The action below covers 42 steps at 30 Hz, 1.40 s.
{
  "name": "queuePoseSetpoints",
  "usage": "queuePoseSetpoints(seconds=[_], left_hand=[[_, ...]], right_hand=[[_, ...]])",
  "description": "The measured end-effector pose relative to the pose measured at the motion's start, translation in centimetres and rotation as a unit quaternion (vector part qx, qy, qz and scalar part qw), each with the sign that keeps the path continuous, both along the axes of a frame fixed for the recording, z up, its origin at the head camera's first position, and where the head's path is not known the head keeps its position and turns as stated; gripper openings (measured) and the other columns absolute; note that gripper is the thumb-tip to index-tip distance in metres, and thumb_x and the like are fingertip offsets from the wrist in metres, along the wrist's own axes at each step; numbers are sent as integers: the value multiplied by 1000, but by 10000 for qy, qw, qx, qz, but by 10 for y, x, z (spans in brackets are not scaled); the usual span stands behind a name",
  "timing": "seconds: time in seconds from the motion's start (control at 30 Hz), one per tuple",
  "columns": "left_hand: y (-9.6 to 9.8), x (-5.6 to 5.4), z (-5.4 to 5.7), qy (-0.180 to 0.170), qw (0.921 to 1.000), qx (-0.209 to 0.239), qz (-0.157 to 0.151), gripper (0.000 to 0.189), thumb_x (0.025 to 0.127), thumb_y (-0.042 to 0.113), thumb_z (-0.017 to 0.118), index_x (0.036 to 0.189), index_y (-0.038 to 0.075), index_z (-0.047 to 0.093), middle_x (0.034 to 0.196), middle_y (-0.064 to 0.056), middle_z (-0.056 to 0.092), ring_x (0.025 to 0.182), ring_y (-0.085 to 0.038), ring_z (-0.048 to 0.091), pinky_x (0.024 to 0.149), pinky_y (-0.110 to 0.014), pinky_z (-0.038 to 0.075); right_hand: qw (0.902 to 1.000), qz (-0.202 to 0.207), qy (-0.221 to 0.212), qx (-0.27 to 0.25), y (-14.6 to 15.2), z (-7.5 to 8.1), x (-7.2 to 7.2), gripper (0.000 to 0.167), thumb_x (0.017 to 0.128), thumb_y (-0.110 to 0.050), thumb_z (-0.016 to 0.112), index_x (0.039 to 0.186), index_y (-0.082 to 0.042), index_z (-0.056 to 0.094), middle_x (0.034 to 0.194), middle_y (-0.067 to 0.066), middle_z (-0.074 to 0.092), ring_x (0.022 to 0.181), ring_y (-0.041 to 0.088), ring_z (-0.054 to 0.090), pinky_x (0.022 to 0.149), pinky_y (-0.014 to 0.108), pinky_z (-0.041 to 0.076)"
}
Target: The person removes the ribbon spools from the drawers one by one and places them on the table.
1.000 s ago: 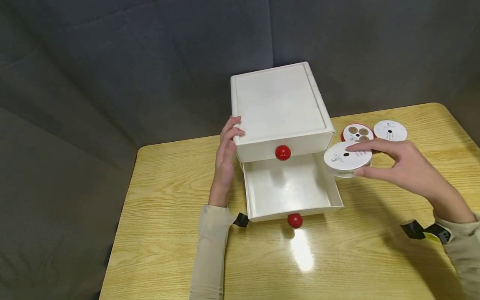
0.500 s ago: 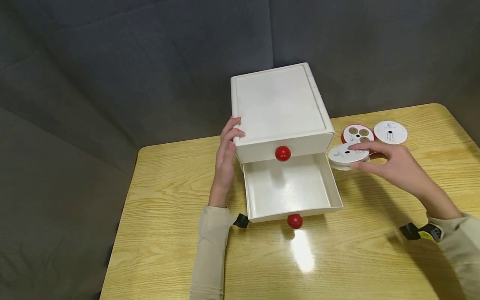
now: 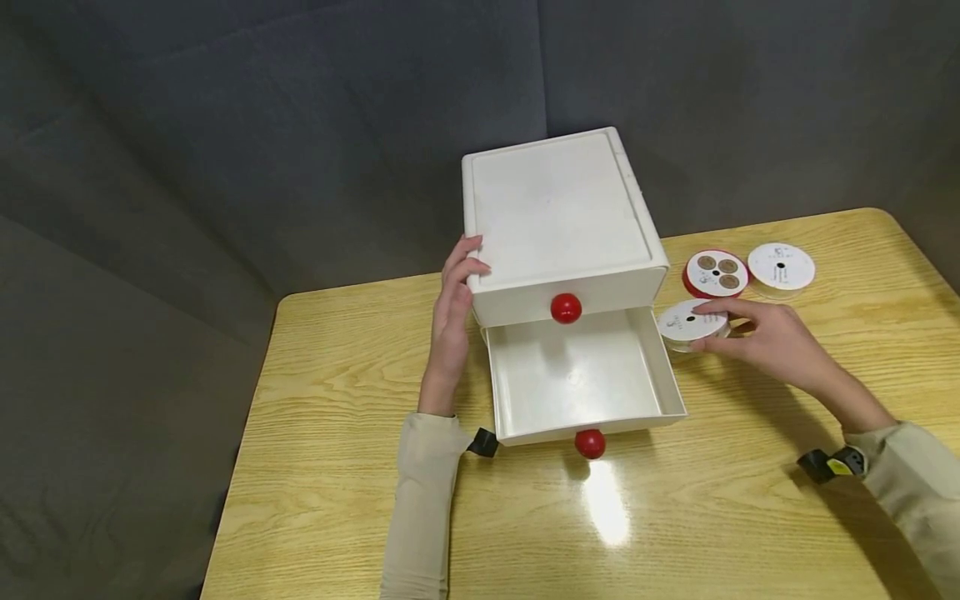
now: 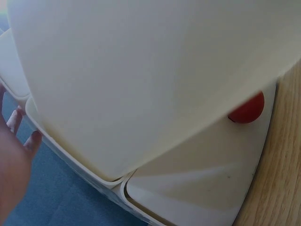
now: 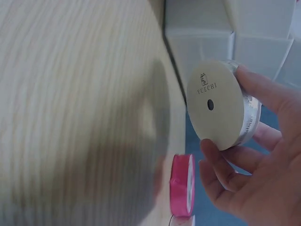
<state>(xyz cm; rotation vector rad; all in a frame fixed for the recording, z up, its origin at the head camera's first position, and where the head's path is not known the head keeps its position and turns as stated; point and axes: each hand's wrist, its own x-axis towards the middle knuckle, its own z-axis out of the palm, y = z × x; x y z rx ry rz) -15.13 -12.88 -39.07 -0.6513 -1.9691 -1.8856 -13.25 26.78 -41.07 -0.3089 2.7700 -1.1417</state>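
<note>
R hand (image 3: 776, 339), partly closed, pinches white round flat spool (image 3: 677, 324), L hand (image 3: 451, 321), fingers loosely extended, only rests on white plastic 2-drawer cabinet (image 3: 558, 208).

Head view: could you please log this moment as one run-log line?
left hand: touches white drawer unit | right hand: pinches white ribbon spool | lower drawer: pulled out | red ribbon spool: on table

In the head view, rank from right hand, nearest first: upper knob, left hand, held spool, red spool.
1. Held spool: pinched in right hand
2. Red spool: just behind it
3. Upper knob: to the left
4. Left hand: farthest left, on drawer unit
</note>
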Motion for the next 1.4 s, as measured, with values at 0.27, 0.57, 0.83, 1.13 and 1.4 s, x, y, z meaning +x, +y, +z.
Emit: queuePoseSetpoints(seconds=[0.27,0.57,0.83,1.13,1.4], left_hand=[[1,1,1,21,10000,8,-3,34,106,61,38,112,36,60,155,-23,37,155,-25,20,126,-49,15],[1,1,1,30,10000,-8,31,25,106,62,38,113,48,57,155,-25,37,155,-25,21,126,-48,15],[1,1,3,55,10000,16,33,25,106,61,38,114,48,58,155,-25,36,155,-26,21,126,-48,16],[1,0,3,-31,10000,-11,74,24,105,61,39,113,48,57,156,-23,36,155,-24,22,126,-47,16],[2,1,0,8,10000,26,65,25,106,61,38,114,49,58,156,-25,37,154,-25,23,125,-48,17]], right_hand=[[9983,257,128,511,7,-10,-3,60,83,-27,89,133,-4,65,120,29,68,99,41,69,75,36,52],[9918,641,732,832,13,-16,-8,53,80,-21,90,126,-1,72,99,15,75,75,18,49,65,28,38],[9928,669,590,803,16,-21,-13,55,78,-18,92,126,0,72,77,4,63,71,14,44,60,28,33],[9906,733,908,708,16,-30,-18,56,74,-13,94,125,0,73,71,-6,56,69,10,44,58,26,34],[9761,1396,1532,661,15,-36,-16,65,75,-6,92,132,7,64,71,1,50,69,13,47,62,28,39]])
